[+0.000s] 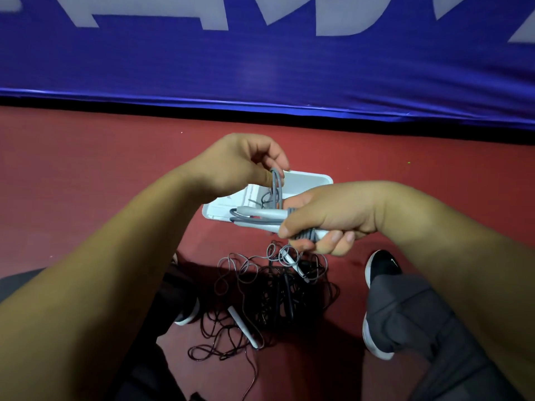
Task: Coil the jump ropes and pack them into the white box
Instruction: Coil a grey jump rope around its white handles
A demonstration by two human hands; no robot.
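2 hands on 1 rope

- The grey jump rope was held above the box. Its two pale grey handles lay side by side, pointing left, with grey cord wound round them inside the right hand. A loop of its cord rose to the left hand, which pinched it.
- The white box was shallow, open and round-cornered, with some grey cord in it.
- The tangled jump ropes lay nearer, dark and grey cords mixed, with white handles among them.
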